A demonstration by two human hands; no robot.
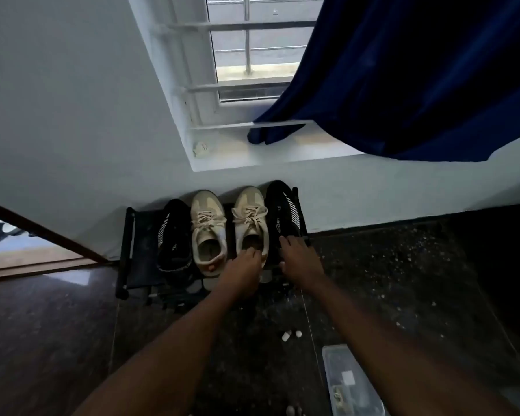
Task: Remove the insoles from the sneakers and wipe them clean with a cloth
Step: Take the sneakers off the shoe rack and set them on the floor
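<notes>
- Where the shoe rack (129, 250) stands against the wall, the two task sneakers sit side by side on its top tier, toes to the wall and laces tied: left beige sneaker (208, 232), right beige sneaker (249, 217).
- Insoles: inside the shoe openings, too dim to make out.
- Left hand (242, 267): at the heel of the right beige sneaker, fingers curled over the heel rim into the opening, grip closed on the shoe.
- Right hand (297, 256): laid flat on the right black sneaker (282, 205), fingers straight and spread, grip loose, holding nothing.
- Left black sneaker (174, 235): just beside the left beige sneaker, white stripes on its side, matching the right black one.
- Lower tier of the rack: mostly hidden, contents unclear.
- Floor (57, 340): dark, speckled; two small white bits (290, 334) lie between the forearms.
- Clear plastic box (348, 382): on the floor at the lower right, near the right forearm.
- Window (252, 55): above the rack, barred, with a pale sill (222, 157) carrying a small crumpled scrap (201, 149).
- Blue curtain (418, 70): hangs over the window's right part, its hem touching the sill.
</notes>
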